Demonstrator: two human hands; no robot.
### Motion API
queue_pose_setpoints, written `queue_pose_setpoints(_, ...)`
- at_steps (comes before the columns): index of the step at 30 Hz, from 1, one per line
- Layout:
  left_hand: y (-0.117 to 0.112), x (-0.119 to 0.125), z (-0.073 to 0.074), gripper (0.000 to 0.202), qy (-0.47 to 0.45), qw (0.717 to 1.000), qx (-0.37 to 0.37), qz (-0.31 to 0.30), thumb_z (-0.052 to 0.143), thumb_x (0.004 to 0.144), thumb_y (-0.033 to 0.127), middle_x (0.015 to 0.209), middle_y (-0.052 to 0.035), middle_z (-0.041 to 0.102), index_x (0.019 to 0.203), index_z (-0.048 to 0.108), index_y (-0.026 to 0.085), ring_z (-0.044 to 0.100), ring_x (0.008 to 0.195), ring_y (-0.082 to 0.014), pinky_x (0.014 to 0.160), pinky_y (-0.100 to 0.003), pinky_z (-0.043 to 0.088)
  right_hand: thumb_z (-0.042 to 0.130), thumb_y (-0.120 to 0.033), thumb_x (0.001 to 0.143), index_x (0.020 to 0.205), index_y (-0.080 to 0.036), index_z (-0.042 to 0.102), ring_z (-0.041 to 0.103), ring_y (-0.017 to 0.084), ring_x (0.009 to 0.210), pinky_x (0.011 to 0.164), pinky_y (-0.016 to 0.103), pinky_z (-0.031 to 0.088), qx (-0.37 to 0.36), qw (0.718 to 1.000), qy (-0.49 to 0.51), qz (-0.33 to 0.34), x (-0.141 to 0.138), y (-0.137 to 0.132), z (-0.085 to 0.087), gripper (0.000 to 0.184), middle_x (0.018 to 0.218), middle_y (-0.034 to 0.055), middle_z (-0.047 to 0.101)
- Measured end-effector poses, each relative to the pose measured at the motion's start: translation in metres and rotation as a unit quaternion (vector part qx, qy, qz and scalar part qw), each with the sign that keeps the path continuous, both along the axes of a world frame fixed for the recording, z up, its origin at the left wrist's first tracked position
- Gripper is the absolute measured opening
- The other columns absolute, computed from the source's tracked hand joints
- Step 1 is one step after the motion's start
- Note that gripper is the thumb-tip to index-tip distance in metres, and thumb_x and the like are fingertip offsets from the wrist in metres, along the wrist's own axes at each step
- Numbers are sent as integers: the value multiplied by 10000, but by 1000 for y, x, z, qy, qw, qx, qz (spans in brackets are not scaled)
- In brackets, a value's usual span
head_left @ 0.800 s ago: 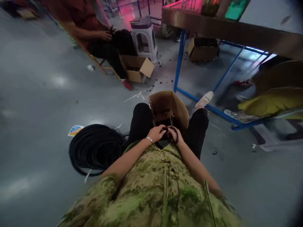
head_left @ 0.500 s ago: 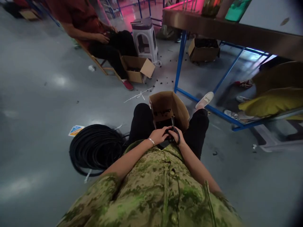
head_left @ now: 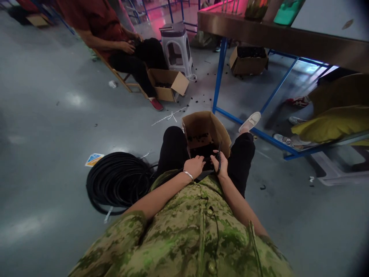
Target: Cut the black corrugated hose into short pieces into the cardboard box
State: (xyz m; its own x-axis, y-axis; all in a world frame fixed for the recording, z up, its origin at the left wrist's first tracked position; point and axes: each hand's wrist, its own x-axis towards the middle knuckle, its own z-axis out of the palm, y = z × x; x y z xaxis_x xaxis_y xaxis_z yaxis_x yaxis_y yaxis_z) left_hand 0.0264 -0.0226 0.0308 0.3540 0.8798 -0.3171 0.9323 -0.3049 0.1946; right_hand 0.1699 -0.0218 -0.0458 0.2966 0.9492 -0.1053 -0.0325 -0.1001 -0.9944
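Note:
Between my knees stands an open cardboard box [head_left: 211, 119] with small black pieces inside. My right hand [head_left: 221, 165] is closed round black-handled scissors [head_left: 219, 158], blades pointing up and away over the box. Just left of it, my left hand [head_left: 193, 167], with a silver bracelet at the wrist, is closed on a black tube that is mostly hidden by the fingers. On the floor to my left lies a large coil of black tubing [head_left: 117, 181]. A dark strand runs from the coil side past my left forearm toward that hand.
A co-worker [head_left: 100, 27] sits ahead on the left beside another open box [head_left: 165, 92] and a plastic stool [head_left: 177, 50]. A table [head_left: 271, 34] with blue legs stands ahead right, with a box [head_left: 249, 65] of black pieces beneath. Black scraps dot the floor.
My hands have moved apart: the left has shifted slightly left and down, the right slightly right with the scissors. The scissor blades now tilt more to the right.

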Motion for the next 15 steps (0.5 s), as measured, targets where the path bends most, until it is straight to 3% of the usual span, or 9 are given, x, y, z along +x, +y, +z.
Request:
queue_pose_setpoints(2, 7, -6, -8, 340, -15, 1000, -8, 11, 340, 995, 381, 1136, -89, 645, 1196, 553, 209, 657, 960, -206, 754, -288, 478, 642, -430, 757, 1069, -168, 601, 554, 121, 535, 533, 250, 492, -5, 1000, 3, 12, -1, -1, 1, 409, 658, -22, 582)
queue_pose_setpoints(8, 30, -33, -16, 386, -42, 986, 58, 153, 265, 1014, 401, 1102, -89, 681, 1205, 539, 206, 667, 930, -194, 743, -266, 455, 613, -398, 789, 1161, -183, 634, 581, 131, 627, 645, 267, 513, 8, 991, -44, 128, -2, -5, -1, 430, 770, 7, 640)
queue_pose_setpoints(12, 30, -38, -16, 368, -62, 984, 68, 151, 279, 1012, 388, 1109, -70, 682, 1210, 535, 214, 664, 934, -193, 750, -263, 452, 636, -371, 785, 1183, -209, 660, 615, 162, 723, 737, 291, 514, 27, 966, -157, 203, -5, -7, -5, 430, 830, 16, 678)
queue_pose_setpoints(15, 27, -36, -16, 357, -60, 986, 64, 140, 294, 1009, 385, 1116, -68, 679, 1210, 536, 216, 665, 933, -193, 756, -266, 455, 634, -371, 791, 1205, -225, 655, 640, 186, 788, 766, 301, 517, 26, 955, -195, 222, -5, -8, -7, 439, 876, 23, 703)
